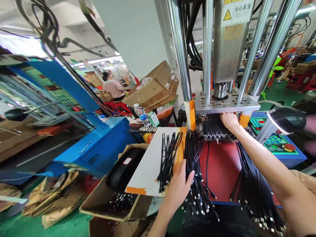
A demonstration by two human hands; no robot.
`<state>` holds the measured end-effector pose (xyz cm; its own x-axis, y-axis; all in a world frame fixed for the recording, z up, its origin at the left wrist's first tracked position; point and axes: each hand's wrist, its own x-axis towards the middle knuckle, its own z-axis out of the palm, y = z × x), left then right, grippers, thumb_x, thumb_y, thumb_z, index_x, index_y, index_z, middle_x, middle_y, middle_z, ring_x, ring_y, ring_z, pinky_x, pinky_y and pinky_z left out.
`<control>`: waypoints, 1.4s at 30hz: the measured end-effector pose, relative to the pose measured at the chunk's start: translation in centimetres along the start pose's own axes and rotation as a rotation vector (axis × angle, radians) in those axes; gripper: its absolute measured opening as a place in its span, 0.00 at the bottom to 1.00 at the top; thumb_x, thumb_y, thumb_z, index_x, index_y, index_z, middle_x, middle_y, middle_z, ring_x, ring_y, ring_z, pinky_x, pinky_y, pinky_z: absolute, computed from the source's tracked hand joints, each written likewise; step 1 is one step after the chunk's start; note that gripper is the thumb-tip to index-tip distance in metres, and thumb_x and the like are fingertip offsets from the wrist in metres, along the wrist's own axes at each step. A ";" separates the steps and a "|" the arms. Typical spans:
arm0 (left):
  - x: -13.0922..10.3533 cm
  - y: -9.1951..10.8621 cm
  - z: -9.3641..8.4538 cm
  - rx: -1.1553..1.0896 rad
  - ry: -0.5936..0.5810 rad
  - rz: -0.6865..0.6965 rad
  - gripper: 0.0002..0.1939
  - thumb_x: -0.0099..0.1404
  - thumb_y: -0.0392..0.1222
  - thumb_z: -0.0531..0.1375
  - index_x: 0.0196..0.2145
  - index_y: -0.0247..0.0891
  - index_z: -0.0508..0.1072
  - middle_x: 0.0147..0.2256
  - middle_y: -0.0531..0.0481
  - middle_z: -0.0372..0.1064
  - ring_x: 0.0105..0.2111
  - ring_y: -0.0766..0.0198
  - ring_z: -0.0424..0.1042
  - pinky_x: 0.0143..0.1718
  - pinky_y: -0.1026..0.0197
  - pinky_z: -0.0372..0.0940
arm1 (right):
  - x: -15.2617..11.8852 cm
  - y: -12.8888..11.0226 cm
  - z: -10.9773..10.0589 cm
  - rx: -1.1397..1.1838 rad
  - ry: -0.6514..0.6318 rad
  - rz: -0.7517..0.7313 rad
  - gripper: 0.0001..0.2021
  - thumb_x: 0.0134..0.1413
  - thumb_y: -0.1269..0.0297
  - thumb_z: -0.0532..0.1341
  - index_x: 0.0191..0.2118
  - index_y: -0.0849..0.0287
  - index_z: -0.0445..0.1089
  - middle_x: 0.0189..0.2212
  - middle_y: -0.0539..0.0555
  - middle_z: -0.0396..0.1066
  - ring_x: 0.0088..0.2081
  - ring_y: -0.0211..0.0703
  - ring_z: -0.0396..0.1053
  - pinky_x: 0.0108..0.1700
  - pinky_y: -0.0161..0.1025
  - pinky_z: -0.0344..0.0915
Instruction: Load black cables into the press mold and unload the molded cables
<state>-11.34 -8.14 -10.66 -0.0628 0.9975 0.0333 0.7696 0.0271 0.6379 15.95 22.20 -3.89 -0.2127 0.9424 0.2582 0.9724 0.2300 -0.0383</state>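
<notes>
My left hand [179, 182] lies over the right edge of a white board [145, 168], between two groups of black cables; its thumb is apart from the fingers, and whether it grips a cable is hidden. My right hand [229, 121] reaches under the metal plate [227, 103] of a press, at the black mould [213, 126]; its fingertips are partly hidden. Short black cables [168, 158] lie on the board. A thick bunch of black cables [196, 177] hangs beside it, and another bunch [256, 191] lies under my right forearm, over the red surface [219, 168].
Steel columns [181, 49] flank the press. At the right are a control panel [283, 143] with buttons and a lamp [283, 120]. Cardboard boxes [98, 200] stand low left, near a blue machine [93, 144]. A bottle [140, 113] stands behind the board; a person [113, 86] sits farther back.
</notes>
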 end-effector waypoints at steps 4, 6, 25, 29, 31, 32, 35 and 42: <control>1.1 1.4 0.6 -0.042 -0.134 0.008 0.34 0.78 0.53 0.49 0.74 0.32 0.55 0.73 0.34 0.57 0.73 0.49 0.58 0.74 0.42 0.53 | -1.0 -0.2 -1.0 -0.078 -0.003 -0.066 0.20 0.71 0.73 0.47 0.57 0.71 0.72 0.42 0.76 0.80 0.43 0.63 0.80 0.43 0.48 0.69; 1.0 1.1 0.3 -0.072 -0.133 0.010 0.34 0.78 0.54 0.50 0.74 0.33 0.55 0.73 0.35 0.55 0.74 0.50 0.56 0.75 0.42 0.52 | -2.8 -0.2 -1.9 -0.107 0.019 -0.113 0.19 0.72 0.71 0.48 0.57 0.69 0.72 0.38 0.71 0.81 0.40 0.60 0.80 0.39 0.45 0.67; -1.8 9.3 2.6 -1.341 -0.895 0.271 0.47 0.62 0.75 0.64 0.66 0.38 0.72 0.65 0.30 0.69 0.66 0.36 0.67 0.70 0.35 0.54 | -24.9 -3.2 -17.4 0.497 0.071 -0.311 0.05 0.66 0.70 0.60 0.38 0.56 0.73 0.29 0.47 0.74 0.28 0.37 0.69 0.32 0.35 0.60; -5.6 11.5 7.1 -1.684 -1.025 0.084 0.45 0.60 0.73 0.67 0.62 0.36 0.75 0.54 0.33 0.77 0.55 0.43 0.78 0.65 0.39 0.61 | -27.2 -3.7 -15.6 0.494 0.005 -0.235 0.06 0.67 0.70 0.59 0.37 0.57 0.72 0.29 0.48 0.75 0.28 0.38 0.70 0.32 0.35 0.59; -6.6 12.1 7.9 -1.632 -1.022 -0.022 0.35 0.63 0.69 0.67 0.51 0.33 0.78 0.34 0.46 0.77 0.31 0.60 0.78 0.48 0.50 0.73 | -27.6 -3.5 -15.2 0.504 -0.020 -0.224 0.07 0.66 0.70 0.59 0.36 0.57 0.72 0.27 0.47 0.74 0.26 0.37 0.69 0.31 0.35 0.59; -6.9 12.2 8.1 -1.565 -1.006 -0.077 0.31 0.65 0.67 0.67 0.45 0.32 0.78 0.24 0.55 0.68 0.21 0.69 0.68 0.37 0.57 0.73 | -27.6 -2.9 -15.0 0.504 -0.009 -0.213 0.07 0.66 0.70 0.59 0.36 0.57 0.73 0.26 0.47 0.74 0.26 0.37 0.69 0.30 0.34 0.60; -7.4 11.9 8.0 -1.350 -0.991 -0.150 0.29 0.68 0.68 0.63 0.31 0.36 0.69 0.16 0.66 0.45 0.13 0.75 0.48 0.19 0.67 0.58 | -27.8 2.0 -14.1 0.405 0.387 0.040 0.08 0.67 0.63 0.59 0.39 0.57 0.74 0.28 0.50 0.77 0.27 0.40 0.72 0.32 0.35 0.65; -7.2 10.7 7.1 -1.223 -1.195 0.037 0.27 0.74 0.66 0.56 0.39 0.34 0.72 0.18 0.64 0.48 0.15 0.73 0.50 0.23 0.66 0.60 | -41.2 17.1 -8.6 0.178 0.338 0.684 0.17 0.59 0.50 0.60 0.37 0.59 0.78 0.27 0.60 0.79 0.25 0.52 0.76 0.28 0.45 0.72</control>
<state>1.88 -14.58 -9.50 0.8551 0.5024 -0.1277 -0.1740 0.5102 0.8423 42.18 -14.75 -6.82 0.4966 0.7701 0.4004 0.8408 -0.3124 -0.4420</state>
